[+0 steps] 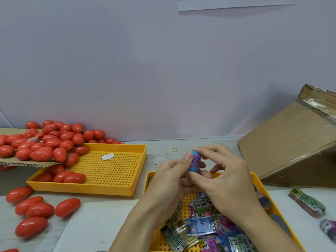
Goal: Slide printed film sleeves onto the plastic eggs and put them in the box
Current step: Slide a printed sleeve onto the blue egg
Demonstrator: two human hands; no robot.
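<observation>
Above the near tray (260,180), both my hands pinch the blue egg (194,161): left hand (170,176) steadies, right hand (222,171) fingertips should ease the purple sleeve (196,159) down evenly, unwrinkled.

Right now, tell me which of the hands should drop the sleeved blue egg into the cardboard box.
Probably the right hand. It pinches the blue egg together with the left hand, but sits nearer the cardboard box at the table's right side.

Two yellow trays (112,190), one blue egg (195,163), one cardboard box (291,142).
</observation>
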